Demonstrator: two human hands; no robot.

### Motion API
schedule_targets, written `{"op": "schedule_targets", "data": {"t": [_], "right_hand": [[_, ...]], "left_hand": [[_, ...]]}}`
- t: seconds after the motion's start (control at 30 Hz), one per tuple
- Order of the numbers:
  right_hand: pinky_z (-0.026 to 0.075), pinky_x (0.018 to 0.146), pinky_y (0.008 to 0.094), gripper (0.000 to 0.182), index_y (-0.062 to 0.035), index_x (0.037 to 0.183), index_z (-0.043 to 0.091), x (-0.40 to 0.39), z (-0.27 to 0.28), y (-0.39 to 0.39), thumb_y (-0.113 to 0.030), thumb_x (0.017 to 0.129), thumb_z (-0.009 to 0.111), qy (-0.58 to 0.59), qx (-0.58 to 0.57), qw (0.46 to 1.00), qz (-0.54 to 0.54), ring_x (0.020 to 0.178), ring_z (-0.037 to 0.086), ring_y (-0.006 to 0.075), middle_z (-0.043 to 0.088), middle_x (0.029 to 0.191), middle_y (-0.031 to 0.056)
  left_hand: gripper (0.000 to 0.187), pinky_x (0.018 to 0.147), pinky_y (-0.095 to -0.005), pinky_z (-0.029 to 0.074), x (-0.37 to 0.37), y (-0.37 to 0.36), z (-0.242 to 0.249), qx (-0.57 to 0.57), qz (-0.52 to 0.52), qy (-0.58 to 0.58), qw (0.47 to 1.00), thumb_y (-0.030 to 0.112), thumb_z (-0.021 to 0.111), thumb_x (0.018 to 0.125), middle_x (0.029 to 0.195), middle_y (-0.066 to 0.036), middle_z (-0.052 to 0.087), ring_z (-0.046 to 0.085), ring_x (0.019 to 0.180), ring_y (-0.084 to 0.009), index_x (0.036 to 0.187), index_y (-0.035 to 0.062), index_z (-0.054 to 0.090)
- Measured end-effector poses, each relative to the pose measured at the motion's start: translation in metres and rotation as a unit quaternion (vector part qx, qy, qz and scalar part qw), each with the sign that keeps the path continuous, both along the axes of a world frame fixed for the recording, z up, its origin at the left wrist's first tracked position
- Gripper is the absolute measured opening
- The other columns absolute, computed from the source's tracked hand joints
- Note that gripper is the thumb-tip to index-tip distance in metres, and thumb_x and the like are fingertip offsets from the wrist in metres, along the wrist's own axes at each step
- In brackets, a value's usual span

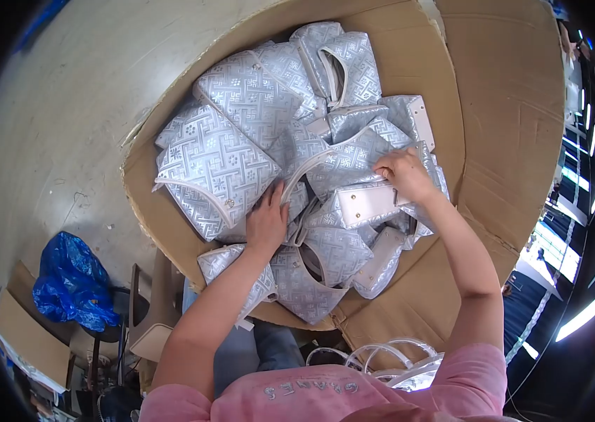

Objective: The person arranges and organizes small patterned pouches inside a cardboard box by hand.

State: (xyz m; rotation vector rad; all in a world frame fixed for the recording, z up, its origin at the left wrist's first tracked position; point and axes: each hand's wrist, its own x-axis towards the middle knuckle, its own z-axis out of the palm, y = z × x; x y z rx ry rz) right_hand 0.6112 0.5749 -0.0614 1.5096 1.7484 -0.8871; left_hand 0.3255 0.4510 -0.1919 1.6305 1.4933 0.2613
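Silver-grey patterned handbags (216,158) with pale trim lie heaped in a large cardboard box. My left hand (267,219) reaches down among them near the middle, fingers stretched along a bag's side beside a curved pale strap (306,167). The fingertips are partly lost between the bags. On the right side of the heap, my right hand (404,176) has its fingers curled on the edge of a handbag (367,204) that lies on its side. This bag's pale base, with small gold studs, faces me.
The cardboard box's wall (438,91) surrounds the heap, with a wide flap (508,105) folded out at right. A blue plastic bag (76,281) sits at lower left by a smaller carton (30,330). Clear looped tubes or handles (399,355) lie near my body.
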Motion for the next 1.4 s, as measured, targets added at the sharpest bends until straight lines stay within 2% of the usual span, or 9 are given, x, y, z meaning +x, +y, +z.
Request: {"op": "schedule_targets", "data": {"t": [0.3,0.47,0.6,0.73,0.83,1.13,1.27,1.33,1.4], "right_hand": [[0.04,0.092,0.0421,0.018,-0.0068,0.1,0.063,0.017,-0.016,-0.037,-0.009,0.083,0.059,0.097,0.178,0.978,0.046,0.096,0.059,0.0307,0.062,0.101,0.0115],[0.043,0.088,0.0419,0.013,-0.0038,0.094,0.06,0.012,0.013,-0.031,-0.006,0.081,0.057,0.102,0.27,0.956,-0.049,0.095,0.058,0.0353,0.062,0.098,0.0144],[0.047,0.078,0.0315,0.011,-0.0058,0.1,0.056,0.048,0.046,-0.024,-0.014,0.095,0.051,0.133,0.421,0.872,-0.211,0.081,0.06,0.0197,0.061,0.085,0.0086],[0.041,0.066,0.0215,0.019,-0.0082,0.101,0.058,0.072,0.058,0.007,-0.023,0.101,0.046,0.281,0.456,0.665,-0.52,0.073,0.046,0.0034,0.053,0.083,-0.0018],[0.042,0.065,0.0235,0.024,-0.005,0.102,0.058,0.069,0.041,0.039,-0.025,0.101,0.045,0.281,0.553,0.619,-0.482,0.074,0.048,0.0064,0.056,0.084,0.0011],[0.045,0.091,0.0448,0.036,-0.0055,0.121,0.056,0.008,-0.075,0.044,-0.02,0.089,0.059,0.118,0.437,0.861,-0.231,0.1,0.06,0.0367,0.064,0.108,0.0188],[0.046,0.092,0.0398,0.042,-0.0044,0.128,0.051,0.02,-0.06,-0.018,-0.013,0.088,0.058,0.008,0.676,0.692,-0.255,0.102,0.061,0.0318,0.061,0.115,0.016],[0.047,0.09,0.0346,0.043,-0.0028,0.129,0.049,0.017,-0.067,-0.056,-0.006,0.087,0.057,0.178,0.417,0.626,-0.634,0.106,0.059,0.0258,0.058,0.119,0.0132],[0.047,0.09,0.0328,0.043,-0.0033,0.129,0.05,-0.001,-0.071,-0.085,-0.004,0.086,0.057,0.197,0.427,0.603,-0.644,0.108,0.058,0.0234,0.058,0.118,0.0124]], "left_hand": [[0.043,0.101,-0.0448,0.041,0.032,0.136,0.069,0.012,-0.14,0.003,0.99,0.019,0.06,0.086,0.13,-0.014,0.054,0.045,0.126,-0.0339,0.127,0.0074,0.054],[0.033,0.105,-0.0618,0.029,0.059,0.213,-0.038,0.327,0.05,0.102,0.938,0.012,0.06,0.084,0.128,-0.012,0.055,0.033,0.134,-0.0372,0.117,0.0102,0.059],[0.033,0.105,-0.0641,0.026,0.056,0.228,-0.046,0.123,-0.187,0.225,0.948,0.009,0.061,0.081,0.129,-0.009,0.052,0.033,0.135,-0.0343,0.114,0.0104,0.059],[0.04,0.109,-0.0634,0.02,0.06,0.216,-0.038,0.254,-0.195,0.132,0.938,0.005,0.063,0.076,0.132,-0.012,0.05,0.035,0.134,-0.0318,0.116,0.0102,0.059],[0.038,0.109,-0.0635,0.02,0.071,0.216,-0.065,0.36,-0.221,0.1,0.901,0.007,0.063,0.077,0.128,-0.012,0.052,0.037,0.133,-0.0302,0.115,0.0096,0.059],[0.034,0.105,-0.0489,0.035,0.079,0.244,-0.074,0.307,-0.057,-0.155,0.937,0.013,0.064,0.084,0.129,-0.018,0.052,0.046,0.123,-0.0365,0.115,0.002,0.057],[0.04,0.092,-0.0431,0.045,0.065,0.213,-0.001,0.045,-0.035,-0.186,0.981,0.02,0.068,0.084,0.121,-0.023,0.056,0.055,0.11,-0.038,0.116,-0.0002,0.055],[0.053,0.09,-0.0429,0.047,0.089,0.189,0.01,0.102,-0.063,-0.214,0.969,0.027,0.071,0.082,0.125,-0.023,0.054,0.057,0.109,-0.0376,0.125,0.0033,0.052],[0.062,0.092,-0.0424,0.047,0.131,0.171,0.025,0.176,-0.126,-0.209,0.954,0.032,0.072,0.081,0.132,-0.022,0.05,0.056,0.112,-0.0373,0.132,0.0062,0.048]]}}
